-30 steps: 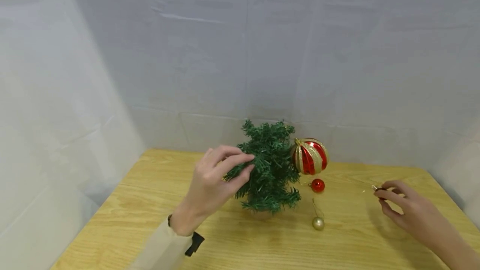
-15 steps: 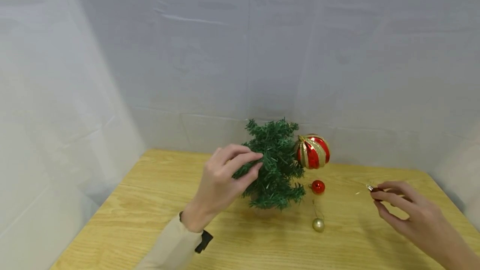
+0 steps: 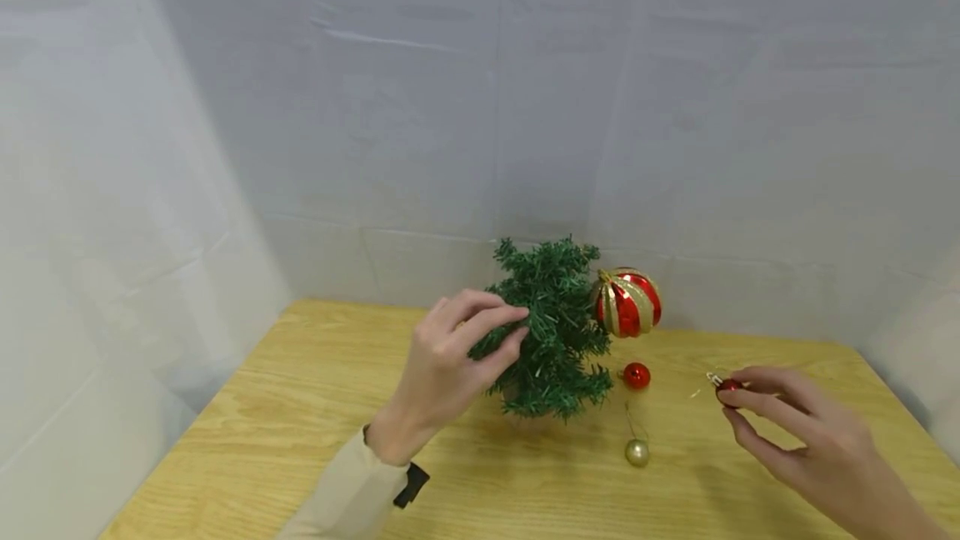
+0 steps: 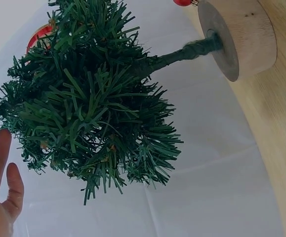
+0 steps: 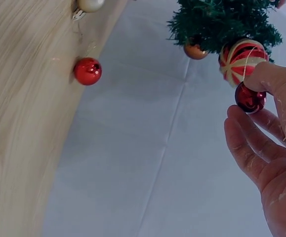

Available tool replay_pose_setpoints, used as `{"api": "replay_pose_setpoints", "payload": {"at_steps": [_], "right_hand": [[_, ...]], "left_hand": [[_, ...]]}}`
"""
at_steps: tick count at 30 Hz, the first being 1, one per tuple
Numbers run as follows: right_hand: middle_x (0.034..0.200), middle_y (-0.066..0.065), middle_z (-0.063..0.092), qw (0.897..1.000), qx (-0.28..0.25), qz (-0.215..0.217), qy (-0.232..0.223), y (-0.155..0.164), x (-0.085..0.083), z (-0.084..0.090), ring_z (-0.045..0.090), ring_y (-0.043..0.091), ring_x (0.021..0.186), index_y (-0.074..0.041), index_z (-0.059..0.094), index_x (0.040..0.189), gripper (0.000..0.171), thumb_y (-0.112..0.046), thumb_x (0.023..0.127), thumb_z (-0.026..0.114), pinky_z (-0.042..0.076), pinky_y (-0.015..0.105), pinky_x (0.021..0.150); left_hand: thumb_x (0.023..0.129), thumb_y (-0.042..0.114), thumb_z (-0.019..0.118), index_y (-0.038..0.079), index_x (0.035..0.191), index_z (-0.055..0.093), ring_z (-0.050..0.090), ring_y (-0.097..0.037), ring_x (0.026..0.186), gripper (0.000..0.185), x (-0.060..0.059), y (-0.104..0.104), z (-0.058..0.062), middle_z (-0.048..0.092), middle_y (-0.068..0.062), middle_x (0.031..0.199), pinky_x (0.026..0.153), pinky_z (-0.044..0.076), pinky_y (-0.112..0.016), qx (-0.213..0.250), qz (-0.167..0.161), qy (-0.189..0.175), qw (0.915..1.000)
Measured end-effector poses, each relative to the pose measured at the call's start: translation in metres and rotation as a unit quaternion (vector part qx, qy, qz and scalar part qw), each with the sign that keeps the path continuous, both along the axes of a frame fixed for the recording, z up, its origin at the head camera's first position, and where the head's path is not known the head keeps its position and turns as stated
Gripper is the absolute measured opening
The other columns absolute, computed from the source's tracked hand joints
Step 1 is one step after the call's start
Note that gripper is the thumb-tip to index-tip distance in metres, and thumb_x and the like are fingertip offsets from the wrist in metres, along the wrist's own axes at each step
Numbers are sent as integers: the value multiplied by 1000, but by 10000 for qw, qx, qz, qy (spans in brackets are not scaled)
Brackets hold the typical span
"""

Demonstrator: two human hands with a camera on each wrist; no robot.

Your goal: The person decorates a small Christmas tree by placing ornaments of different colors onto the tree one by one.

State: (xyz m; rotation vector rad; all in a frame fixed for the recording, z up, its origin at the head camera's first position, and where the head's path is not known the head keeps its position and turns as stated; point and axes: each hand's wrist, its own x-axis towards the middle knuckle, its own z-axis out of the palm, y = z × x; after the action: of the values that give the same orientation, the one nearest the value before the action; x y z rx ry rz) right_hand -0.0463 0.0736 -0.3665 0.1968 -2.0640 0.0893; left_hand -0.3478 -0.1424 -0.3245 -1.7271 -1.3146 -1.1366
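Left hand (image 3: 442,365) pinches branch of tree (image 3: 551,332), tilted, base off counter (image 3: 300,440) — may topple if released. Right hand (image 3: 795,432) pinches red bauble (image 3: 726,386), above counter right of tree — tiny, could slip.

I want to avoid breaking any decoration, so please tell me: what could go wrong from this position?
The left hand holds the small tree tilted, base off the table; the striped ball hanging on it could slip off. The right hand only pinches a small red ball, which could drop.

Bright even light, soft faint shadows, sharp focus, mild wrist-view distortion
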Motion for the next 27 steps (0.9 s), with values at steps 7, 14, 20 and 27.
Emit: {"api": "replay_pose_setpoints", "payload": {"at_steps": [7,14,20,27], "right_hand": [[92,14,69,9997,-63,217,7,-15,-7,8,62,-4,96,-4,79,90,39,-33,104,58,51,4,72],[93,16,69,9993,-92,349,-19,-23,-12,13,62,-5,98,-2,79,91,40,-33,104,58,51,3,72],[94,16,69,9991,-131,405,-36,-32,-16,16,62,-3,95,-4,79,92,38,-33,104,58,51,4,72],[92,16,69,9982,-117,560,186,-40,-25,22,65,0,89,-3,79,89,36,-31,103,60,51,4,69]], "left_hand": [[85,9,80,10,106,78,61,-14,74,21,1,0,-2,70,-4,99,64,43,-28,-16,-32,-21,10000],[90,12,77,10,110,77,62,-15,78,21,2,0,-1,68,-6,102,67,46,-29,-29,-34,-38,10000],[94,15,73,10,110,76,66,-18,83,18,4,0,0,68,-8,105,67,45,-33,170,-36,70,9998],[95,15,70,8,104,77,66,-21,86,14,7,-1,3,69,-10,103,68,47,-34,661,-89,247,9975]]}}
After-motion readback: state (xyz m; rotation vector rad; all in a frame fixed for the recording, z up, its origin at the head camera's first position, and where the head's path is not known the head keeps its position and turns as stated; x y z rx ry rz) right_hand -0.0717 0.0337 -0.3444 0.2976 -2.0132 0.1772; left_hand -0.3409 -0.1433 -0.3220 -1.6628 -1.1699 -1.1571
